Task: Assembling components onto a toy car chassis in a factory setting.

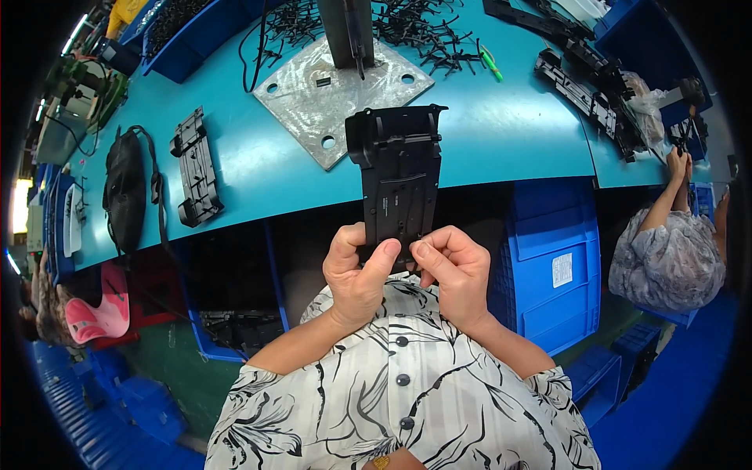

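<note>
A long black moulded plastic chassis point(401, 184) is held upright in front of my chest, its far end over the table's front edge. My left hand point(356, 274) grips its near left corner, thumb lying on the face and fingers behind. At the near right corner my right hand point(454, 270) is closed in a pinch, thumb and forefinger pressed together against the chassis edge. What lies between those fingertips is too small to make out.
On the turquoise table point(501, 133) a metal base plate point(301, 94) carries an upright post point(345, 35). Behind it lie heaps of small black parts point(427, 31) and a green pen point(491, 64). Another chassis point(197, 168) and a black bag point(125, 188) lie left. Blue crates point(552, 266) stand below; a co-worker point(666, 251) sits right.
</note>
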A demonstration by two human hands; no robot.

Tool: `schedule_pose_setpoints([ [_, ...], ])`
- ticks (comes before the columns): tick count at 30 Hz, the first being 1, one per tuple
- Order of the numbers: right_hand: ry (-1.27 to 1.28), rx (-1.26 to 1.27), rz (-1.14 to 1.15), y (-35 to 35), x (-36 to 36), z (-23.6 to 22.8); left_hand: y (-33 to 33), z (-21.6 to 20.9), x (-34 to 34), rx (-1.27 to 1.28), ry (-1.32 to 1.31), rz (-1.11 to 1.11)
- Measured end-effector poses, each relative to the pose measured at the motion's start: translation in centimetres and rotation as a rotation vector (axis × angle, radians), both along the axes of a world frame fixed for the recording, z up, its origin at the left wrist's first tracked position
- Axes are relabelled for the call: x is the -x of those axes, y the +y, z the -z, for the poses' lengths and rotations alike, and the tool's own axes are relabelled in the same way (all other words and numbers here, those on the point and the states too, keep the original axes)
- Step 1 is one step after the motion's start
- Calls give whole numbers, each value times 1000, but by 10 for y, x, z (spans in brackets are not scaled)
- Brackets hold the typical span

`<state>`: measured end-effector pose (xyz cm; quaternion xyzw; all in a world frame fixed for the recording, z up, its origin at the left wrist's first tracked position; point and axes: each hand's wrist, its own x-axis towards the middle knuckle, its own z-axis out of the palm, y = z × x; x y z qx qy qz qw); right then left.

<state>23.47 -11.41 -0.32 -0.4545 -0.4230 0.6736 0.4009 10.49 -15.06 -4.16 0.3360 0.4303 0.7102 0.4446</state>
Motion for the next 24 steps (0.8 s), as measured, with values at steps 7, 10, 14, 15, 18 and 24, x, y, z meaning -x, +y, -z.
schedule_pose_setpoints([
  [7,16,58,-12,5,-2,-3,0,-3,0,-26,-29,66],
  [10,11,81,-31,8,-3,-3,1,-3,1,-87,103,35],
  [14,-1,75,-32,10,-4,-3,1,-2,2,-86,177,20],
  [15,-3,71,-35,10,-5,-2,0,-3,1,-52,118,25],
  [18,-5,50,13,8,-3,-3,-2,2,2,-36,114,22],
  [24,-233,-339,0,12,-6,6,3,-4,-2,66,-82,52],
])
